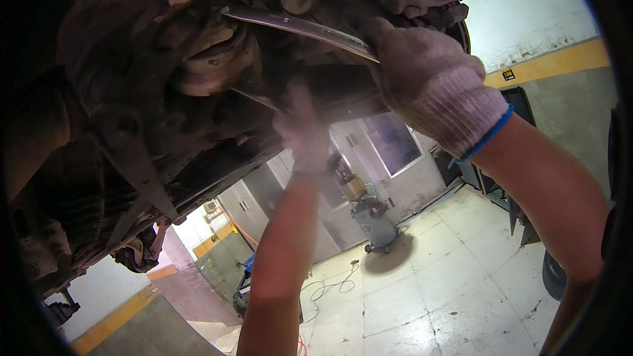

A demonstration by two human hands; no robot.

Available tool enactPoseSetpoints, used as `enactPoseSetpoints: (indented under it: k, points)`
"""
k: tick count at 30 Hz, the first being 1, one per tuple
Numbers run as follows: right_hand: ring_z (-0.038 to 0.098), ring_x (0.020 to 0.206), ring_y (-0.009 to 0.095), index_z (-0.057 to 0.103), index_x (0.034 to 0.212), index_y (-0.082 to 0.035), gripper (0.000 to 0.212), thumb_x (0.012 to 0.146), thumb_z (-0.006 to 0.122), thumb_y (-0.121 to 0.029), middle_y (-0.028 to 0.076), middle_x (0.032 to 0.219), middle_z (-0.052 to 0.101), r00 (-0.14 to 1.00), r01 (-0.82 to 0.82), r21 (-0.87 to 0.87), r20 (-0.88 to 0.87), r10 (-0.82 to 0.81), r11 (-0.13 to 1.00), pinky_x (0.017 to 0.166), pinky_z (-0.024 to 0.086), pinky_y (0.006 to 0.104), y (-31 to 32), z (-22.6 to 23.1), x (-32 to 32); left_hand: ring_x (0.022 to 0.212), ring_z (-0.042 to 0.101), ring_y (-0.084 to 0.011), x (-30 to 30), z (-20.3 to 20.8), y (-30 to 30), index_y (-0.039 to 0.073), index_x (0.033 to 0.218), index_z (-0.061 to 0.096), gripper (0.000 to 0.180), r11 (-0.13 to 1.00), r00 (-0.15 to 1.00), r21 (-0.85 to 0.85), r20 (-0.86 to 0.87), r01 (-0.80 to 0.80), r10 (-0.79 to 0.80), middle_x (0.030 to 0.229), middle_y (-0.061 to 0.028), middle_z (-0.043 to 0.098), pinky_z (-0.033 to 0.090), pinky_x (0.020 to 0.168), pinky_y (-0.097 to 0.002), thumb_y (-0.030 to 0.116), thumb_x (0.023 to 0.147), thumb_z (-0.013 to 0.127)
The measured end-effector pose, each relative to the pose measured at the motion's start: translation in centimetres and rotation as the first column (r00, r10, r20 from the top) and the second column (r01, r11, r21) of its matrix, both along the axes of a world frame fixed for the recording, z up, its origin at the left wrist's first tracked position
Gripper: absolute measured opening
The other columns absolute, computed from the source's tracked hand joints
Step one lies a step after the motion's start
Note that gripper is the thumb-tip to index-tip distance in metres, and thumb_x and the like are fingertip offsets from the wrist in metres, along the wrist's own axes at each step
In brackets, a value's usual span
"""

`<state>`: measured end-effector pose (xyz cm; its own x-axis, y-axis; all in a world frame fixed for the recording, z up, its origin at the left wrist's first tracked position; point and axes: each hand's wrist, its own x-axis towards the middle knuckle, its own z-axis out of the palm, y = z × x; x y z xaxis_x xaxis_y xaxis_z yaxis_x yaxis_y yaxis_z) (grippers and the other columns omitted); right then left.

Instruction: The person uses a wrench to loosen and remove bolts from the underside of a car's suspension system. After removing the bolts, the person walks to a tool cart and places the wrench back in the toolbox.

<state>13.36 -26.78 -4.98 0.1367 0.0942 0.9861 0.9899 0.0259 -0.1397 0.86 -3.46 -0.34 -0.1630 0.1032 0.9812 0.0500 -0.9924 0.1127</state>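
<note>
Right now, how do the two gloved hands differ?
The right hand looks larger and fairly sharp; the left hand looks smaller and blurred. The right hand sits higher, gripping a long metal tool; the left hand sits lower, by a thin metal rod, its grip too blurred to tell. Both wear pale gloves.

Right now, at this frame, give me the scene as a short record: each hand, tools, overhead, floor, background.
Right hand: gloved, blue cuff edge, grip closed on the near end of a wrench
Left hand: motion-blurred, at the near end of a thin rod; whether it holds it, I cannot tell
Tools: long metal wrench above, rod below
Overhead: dark, dirty vehicle underbody
Floor: pale tiles, grey wheeled tank standing on them
Background: wall with yellow band
</note>
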Motion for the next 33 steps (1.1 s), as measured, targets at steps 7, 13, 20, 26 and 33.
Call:
enactPoseSetpoints:
  k: [7, 13, 20, 26, 33]
  points:
    - [0.071, 0.086, 0.040, 0.057, 0.129, -0.014, 0.033, 0.098, 0.061, -0.024, 0.021, 0.091, 0.071, 0.992, 0.119, 0.141, 0.018, -0.123, 0.983, 0.074, 0.059, 0.0514, 1.3, 1.8, 1.5, 0.073, 0.059, -0.0141, -0.3, -0.6, -0.9, 0.001, 0.102, 0.063, 0.044, 0.945, 0.954, -0.143, 0.115, 0.293, -0.278, 0.089, -0.0049, 0.064, 0.051, 0.062, -0.0320, 0.039, 0.089, 0.081]
    - [0.071, 0.085, 0.040, 0.057, 0.129, -0.013, 0.037, 0.095, 0.064, -0.023, 0.019, 0.090, 0.071, 0.967, 0.156, 0.213, 0.164, -0.193, 0.965, 0.073, 0.058, 0.0499, 2.0, 3.9, 3.7, 0.053, 0.047, -0.0130, -2.0, -1.8, -2.5, 0.005, 0.095, 0.057, 0.037, 0.939, 0.967, -0.231, 0.068, 0.254, -0.245, 0.074, -0.0021, 0.055, 0.045, 0.048, -0.0338, 0.036, 0.092, 0.077]
    - [0.070, 0.090, 0.038, 0.055, 0.137, -0.013, 0.045, 0.094, 0.066, -0.022, 0.019, 0.095, 0.072, 0.928, 0.219, 0.309, 0.226, -0.296, 0.925, 0.078, 0.057, 0.0467, 3.6, 7.0, 6.2, 0.042, 0.035, -0.0128, -4.1, -2.8, -3.6, 0.009, 0.079, 0.047, 0.039, 0.939, 0.959, -0.259, -0.108, 0.227, -0.262, 0.057, -0.0004, 0.040, 0.036, 0.042, -0.0335, 0.036, 0.094, 0.072]
    - [0.070, 0.094, 0.041, 0.052, 0.139, -0.012, 0.047, 0.094, 0.066, -0.019, 0.020, 0.101, 0.072, 0.971, 0.091, 0.220, 0.196, -0.136, 0.971, 0.084, 0.057, 0.0486, 3.4, 5.1, 5.0, 0.042, 0.036, -0.0142, -3.1, -3.0, -3.6, 0.008, 0.082, 0.047, 0.039, 0.904, 0.934, -0.258, -0.014, 0.341, -0.357, 0.056, -0.0006, 0.040, 0.035, 0.042, -0.0339, 0.036, 0.094, 0.072]
    - [0.070, 0.093, 0.041, 0.052, 0.136, -0.014, 0.046, 0.093, 0.066, -0.021, 0.020, 0.101, 0.072, 0.998, 0.053, 0.102, 0.014, -0.055, 0.993, 0.080, 0.058, 0.0512, 2.9, 4.8, 3.2, 0.046, 0.041, -0.0148, -1.7, -2.6, -4.7, 0.010, 0.090, 0.050, 0.031, 0.785, 0.814, -0.256, 0.012, 0.564, -0.580, 0.063, -0.0019, 0.045, 0.036, 0.042, -0.0323, 0.030, 0.094, 0.073]
